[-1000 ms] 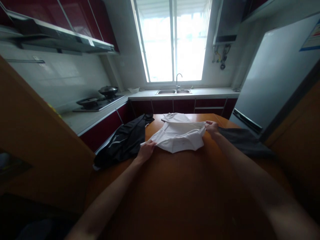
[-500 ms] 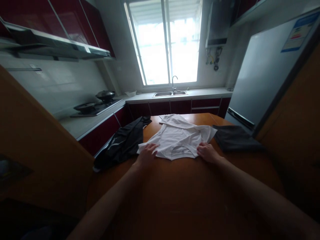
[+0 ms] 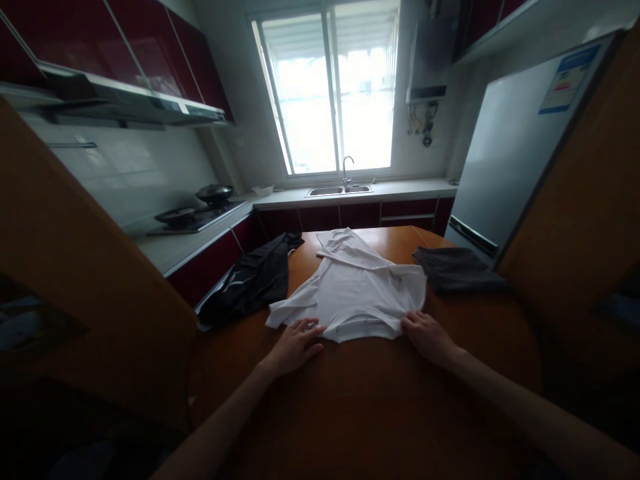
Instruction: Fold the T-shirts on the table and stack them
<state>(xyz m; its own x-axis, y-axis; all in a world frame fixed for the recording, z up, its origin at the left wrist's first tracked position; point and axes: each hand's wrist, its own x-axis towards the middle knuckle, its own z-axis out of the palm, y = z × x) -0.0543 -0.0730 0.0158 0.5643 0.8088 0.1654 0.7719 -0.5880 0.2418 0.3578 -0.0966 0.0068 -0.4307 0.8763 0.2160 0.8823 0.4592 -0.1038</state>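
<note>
A white T-shirt (image 3: 360,290) lies spread on the wooden table (image 3: 350,400), its neckline toward me and its far part folded and wrinkled. My left hand (image 3: 296,345) rests at the shirt's near left edge, fingers apart, fingertips touching the cloth. At the near right shoulder, my right hand (image 3: 429,337) has its fingers closed on the fabric. A black garment (image 3: 250,283) is crumpled left of the shirt. Folded dark grey cloth (image 3: 457,270) lies to its right.
Beyond the table runs a counter (image 3: 280,197) with a sink (image 3: 340,191) and a faucet. Pans (image 3: 214,193) stand on the stove at the left. A fridge (image 3: 515,147) is at the right, and wooden panels flank both sides.
The white shirt's near edge has come closer to me and its body lies straighter. Both hands have moved toward me, and my left hand's fingers have spread. The view has shifted slightly.
</note>
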